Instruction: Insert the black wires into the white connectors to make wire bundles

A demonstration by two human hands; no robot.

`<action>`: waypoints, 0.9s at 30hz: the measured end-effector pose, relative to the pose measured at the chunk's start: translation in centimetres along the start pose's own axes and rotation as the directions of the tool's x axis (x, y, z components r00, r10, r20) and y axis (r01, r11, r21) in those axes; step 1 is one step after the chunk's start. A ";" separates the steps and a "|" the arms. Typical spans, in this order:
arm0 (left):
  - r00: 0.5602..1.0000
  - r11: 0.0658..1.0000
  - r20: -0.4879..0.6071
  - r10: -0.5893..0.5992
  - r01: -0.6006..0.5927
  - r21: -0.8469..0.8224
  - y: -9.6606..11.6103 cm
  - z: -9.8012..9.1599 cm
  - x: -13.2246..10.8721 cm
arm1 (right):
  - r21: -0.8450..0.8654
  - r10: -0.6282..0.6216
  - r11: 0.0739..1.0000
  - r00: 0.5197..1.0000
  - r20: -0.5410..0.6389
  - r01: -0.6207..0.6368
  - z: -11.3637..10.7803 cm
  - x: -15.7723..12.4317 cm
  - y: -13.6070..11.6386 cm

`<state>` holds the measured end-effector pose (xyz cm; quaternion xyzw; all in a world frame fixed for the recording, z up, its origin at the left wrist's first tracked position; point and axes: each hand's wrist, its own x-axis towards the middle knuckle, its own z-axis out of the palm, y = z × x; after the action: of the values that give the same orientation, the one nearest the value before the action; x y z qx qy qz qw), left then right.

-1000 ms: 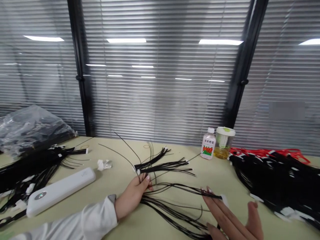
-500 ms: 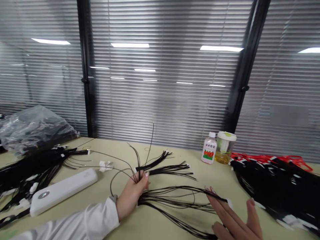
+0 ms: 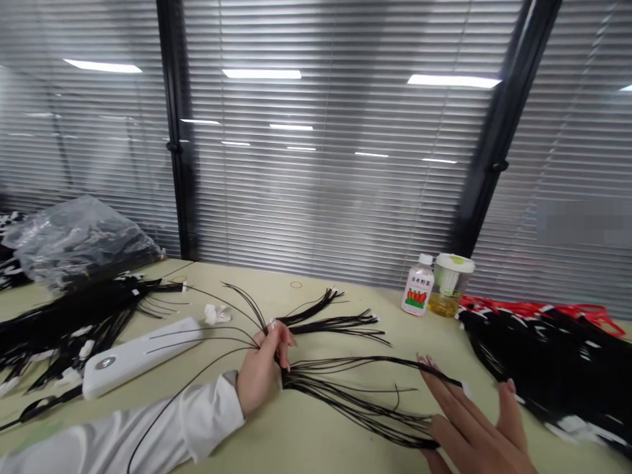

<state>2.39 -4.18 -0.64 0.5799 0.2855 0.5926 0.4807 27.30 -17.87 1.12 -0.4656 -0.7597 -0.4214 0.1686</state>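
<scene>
My left hand [image 3: 261, 368] is closed around the middle of a bunch of thin black cords [image 3: 345, 388] on the pale green table [image 3: 306, 434]. The cords fan out to the right toward my right hand [image 3: 469, 421], and loose ends curl out to the left. My right hand is open, its fingers stretched flat, with fingertips touching the cords' far ends. Just beyond my left hand lie two more small bundles of black cords [image 3: 336, 319].
A white oblong device [image 3: 138, 355] lies at left beside a heap of black cords [image 3: 64, 322] and a clear plastic bag [image 3: 74, 240]. A small bottle [image 3: 417, 286] and a lidded jar [image 3: 449, 284] stand at the back. A large black pile with red straps [image 3: 553, 355] fills the right. Blinds run behind.
The loose cord ends that stood up from my left hand have swung down to the left. My left hand has turned and tightened on the bunch. My right hand stays flat at the cord ends.
</scene>
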 end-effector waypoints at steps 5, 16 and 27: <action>1.000 0.995 0.013 0.001 -0.002 0.104 0.6 -0.2 -0.6 | -0.076 -0.045 0.996 0.999 0.030 0.047 0.1 -0.3 0.5; 0.988 0.929 -0.029 0.154 -0.135 0.344 0.8 -2.2 -1.1 | 0.000 0.005 1.000 1.000 0.016 -0.005 0.0 -0.6 -0.3; 0.998 0.635 0.020 0.055 -0.050 0.770 2.9 -5.3 -2.5 | 0.155 0.174 0.970 0.980 0.091 -0.187 -0.7 -0.6 -1.7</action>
<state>-3.71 -6.36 0.03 0.7359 0.4949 0.4298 0.1697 26.08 -19.12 0.27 -0.5333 -0.7521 -0.3224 0.2143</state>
